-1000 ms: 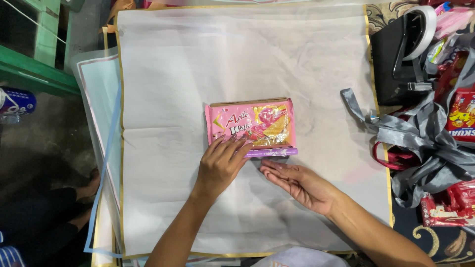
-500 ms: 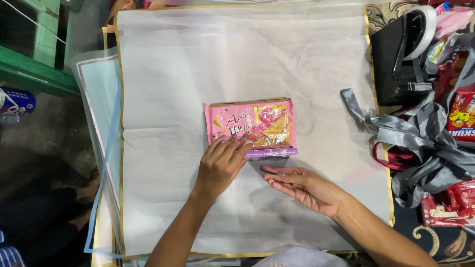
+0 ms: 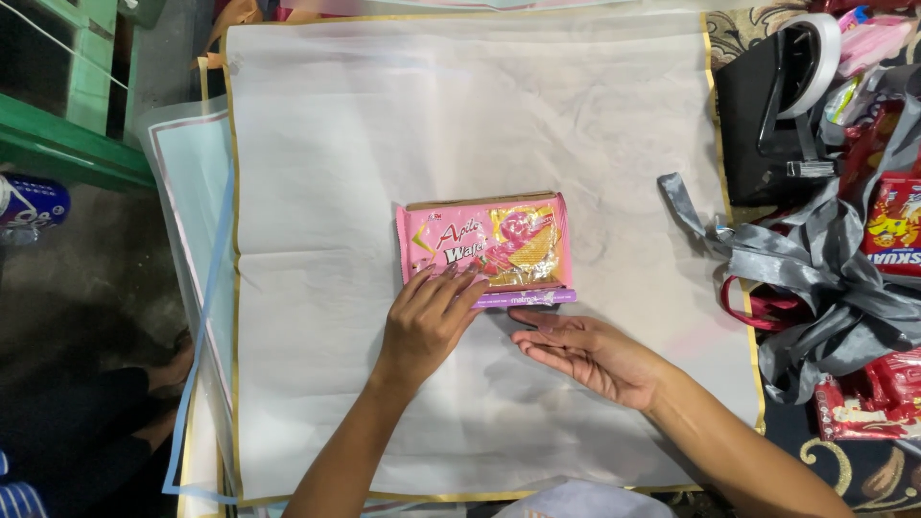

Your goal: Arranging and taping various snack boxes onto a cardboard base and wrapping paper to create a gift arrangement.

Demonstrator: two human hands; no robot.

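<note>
A pink snack packet (image 3: pixel 499 240) lies flat in the middle of a large white wrapping sheet (image 3: pixel 460 115) with a gold border. A thin purple stick-shaped packet (image 3: pixel 532 298) lies along its near edge. My left hand (image 3: pixel 427 321) rests palm down, fingertips on the lower left corner of the pink packet. Just right of it, my right hand (image 3: pixel 590 350) lies flat and open on the sheet, fingertips close below the purple packet, holding nothing.
A black tape dispenser (image 3: pixel 772 105) with a white roll stands at the right. Grey ribbon (image 3: pixel 825 288) and red snack packets (image 3: pixel 892 225) crowd the right edge. Pale blue sheets (image 3: pixel 192 192) stick out at the left, beside a green bench (image 3: pixel 67 144).
My right hand has slid a little down and right and flattened on the sheet. The left hand and the packets have stayed put.
</note>
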